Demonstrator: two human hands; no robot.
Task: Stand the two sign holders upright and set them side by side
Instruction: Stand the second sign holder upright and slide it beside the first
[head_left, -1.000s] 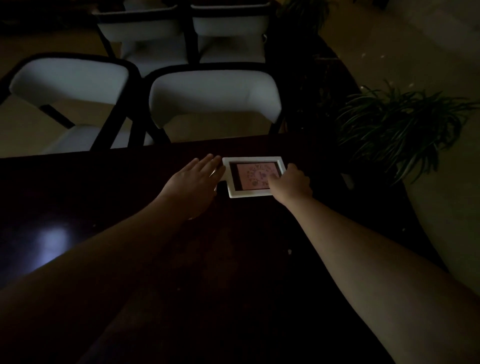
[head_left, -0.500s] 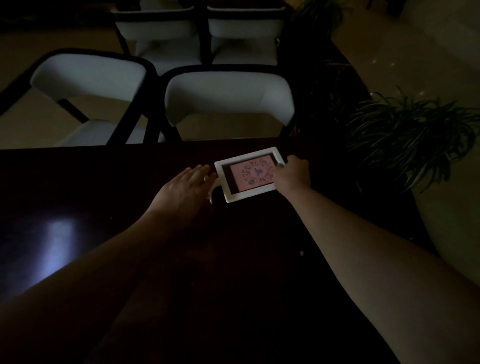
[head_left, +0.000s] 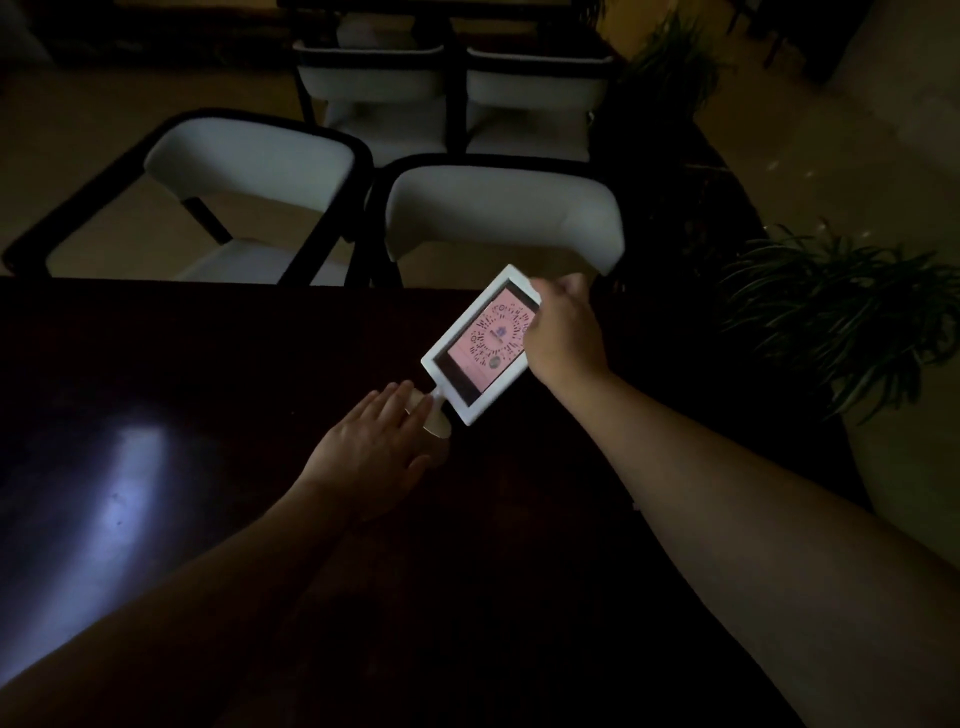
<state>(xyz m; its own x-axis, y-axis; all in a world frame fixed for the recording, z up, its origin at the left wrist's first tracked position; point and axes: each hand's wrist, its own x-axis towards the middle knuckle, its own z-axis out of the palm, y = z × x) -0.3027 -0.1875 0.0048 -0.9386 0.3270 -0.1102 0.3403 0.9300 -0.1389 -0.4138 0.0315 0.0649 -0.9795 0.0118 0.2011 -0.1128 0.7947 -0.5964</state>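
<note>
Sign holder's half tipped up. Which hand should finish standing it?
Right. The right hand already grips the sign holder by its raised edge. The left hand lies open beside its base, so it could steady that.

4 white chairs (head_left: 504, 218) and a plant (head_left: 841, 317) flank the dark table (head_left: 208, 364).

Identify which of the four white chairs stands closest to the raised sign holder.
The near right chair, directly behind the sign holder; the other three stand further left or further back.
</note>
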